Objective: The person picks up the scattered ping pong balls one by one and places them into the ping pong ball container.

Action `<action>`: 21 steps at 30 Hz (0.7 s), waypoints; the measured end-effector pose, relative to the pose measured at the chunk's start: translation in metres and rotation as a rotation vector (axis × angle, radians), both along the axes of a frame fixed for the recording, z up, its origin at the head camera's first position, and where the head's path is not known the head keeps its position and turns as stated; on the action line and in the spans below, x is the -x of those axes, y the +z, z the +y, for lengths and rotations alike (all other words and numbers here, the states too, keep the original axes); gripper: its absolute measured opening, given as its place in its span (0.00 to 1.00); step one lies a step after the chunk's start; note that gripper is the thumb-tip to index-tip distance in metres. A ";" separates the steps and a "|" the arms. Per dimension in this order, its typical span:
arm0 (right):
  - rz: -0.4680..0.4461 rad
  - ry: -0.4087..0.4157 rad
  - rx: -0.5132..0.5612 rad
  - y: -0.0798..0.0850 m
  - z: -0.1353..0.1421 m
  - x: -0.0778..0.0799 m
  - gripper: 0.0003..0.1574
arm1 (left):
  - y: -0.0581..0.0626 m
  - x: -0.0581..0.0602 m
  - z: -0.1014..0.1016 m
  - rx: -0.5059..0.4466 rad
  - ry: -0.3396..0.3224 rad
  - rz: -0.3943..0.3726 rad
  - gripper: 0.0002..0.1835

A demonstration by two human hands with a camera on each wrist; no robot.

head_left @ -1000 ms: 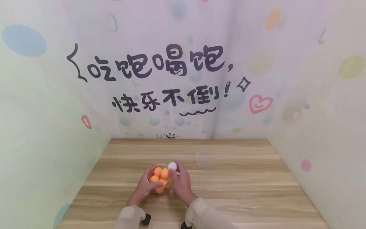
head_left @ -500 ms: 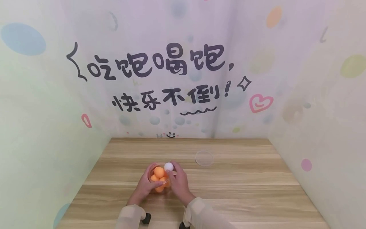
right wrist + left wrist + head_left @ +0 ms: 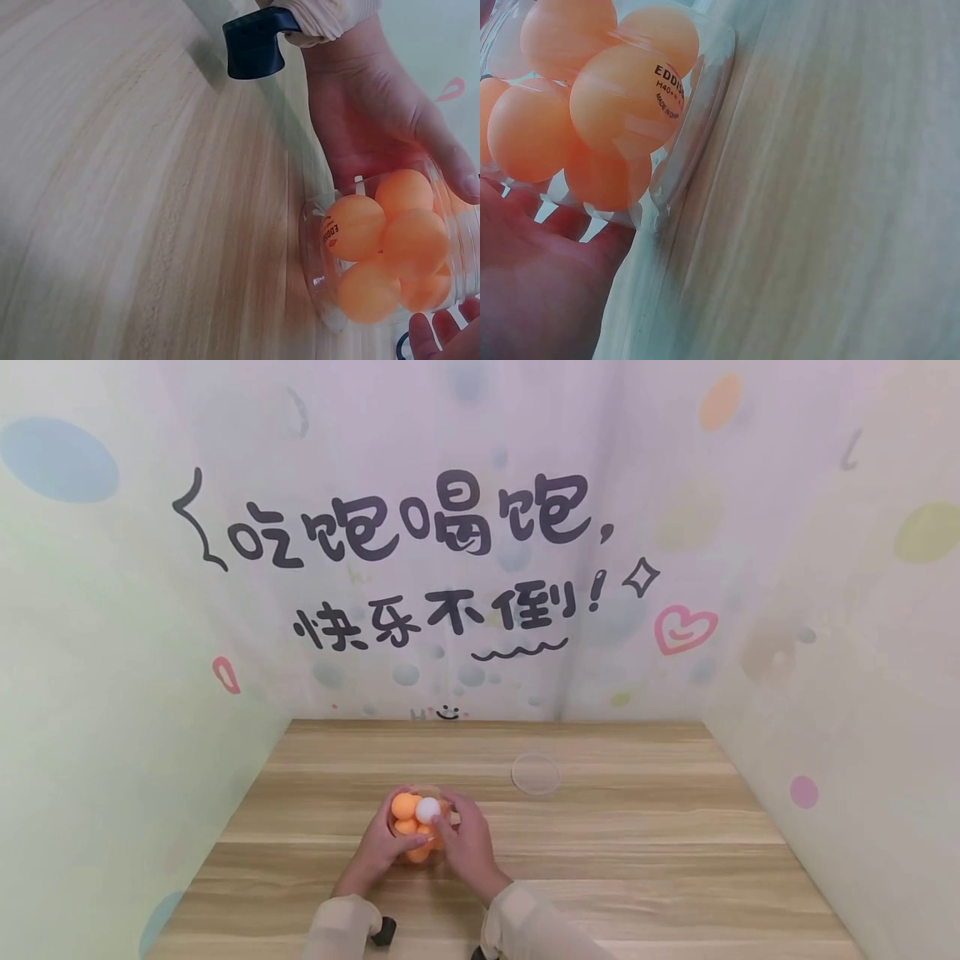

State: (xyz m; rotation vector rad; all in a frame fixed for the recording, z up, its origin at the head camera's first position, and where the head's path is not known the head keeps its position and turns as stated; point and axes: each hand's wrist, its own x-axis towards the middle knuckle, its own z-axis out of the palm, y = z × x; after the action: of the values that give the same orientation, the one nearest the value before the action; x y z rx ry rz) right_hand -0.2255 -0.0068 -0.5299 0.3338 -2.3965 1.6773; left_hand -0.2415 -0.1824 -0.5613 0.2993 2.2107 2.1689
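My left hand grips a clear plastic jar from its left side, with the thumb over the near rim. Inside lie several orange ping-pong balls, some with printed lettering. A white ping-pong ball sits among the topmost orange ones at the mouth. My right hand is at the jar's right side; its thumb touches the white ball and its fingers reach along the rim. An orange ball shows between the white one and those fingers. Whether they still hold anything, I cannot tell.
A clear round lid lies flat on the wooden table, behind and to the right of the jar. Printed walls enclose the table at the back and both sides. A black wrist mount shows at a cuff.
The white ball has moved left and down, from between my right thumb and fingers at the rim into the jar's mouth. Orange balls shifted leftward. My left hand stays put.
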 end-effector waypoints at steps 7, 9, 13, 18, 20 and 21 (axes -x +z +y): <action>0.044 0.009 -0.018 -0.002 0.000 -0.001 0.20 | 0.001 0.000 0.000 0.002 0.004 -0.006 0.47; 0.052 0.010 -0.017 -0.003 0.001 -0.002 0.20 | 0.001 -0.001 0.000 0.004 0.006 -0.007 0.47; 0.062 0.016 -0.018 -0.004 0.003 -0.003 0.21 | 0.002 -0.001 0.000 0.013 0.005 -0.011 0.47; 0.034 0.035 -0.014 -0.006 0.008 -0.004 0.22 | 0.002 -0.001 0.001 0.016 -0.004 -0.003 0.47; 0.013 0.043 -0.009 -0.007 0.010 -0.004 0.23 | 0.002 -0.001 0.001 0.014 -0.005 0.000 0.46; 0.007 0.047 -0.005 -0.007 0.010 -0.004 0.24 | 0.002 -0.001 0.001 0.011 -0.004 0.001 0.46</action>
State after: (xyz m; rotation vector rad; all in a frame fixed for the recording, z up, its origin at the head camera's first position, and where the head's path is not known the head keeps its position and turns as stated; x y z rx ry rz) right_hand -0.2210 0.0035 -0.5373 0.3987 -2.4064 1.6868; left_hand -0.2402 -0.1816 -0.5595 0.3037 2.2199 2.1547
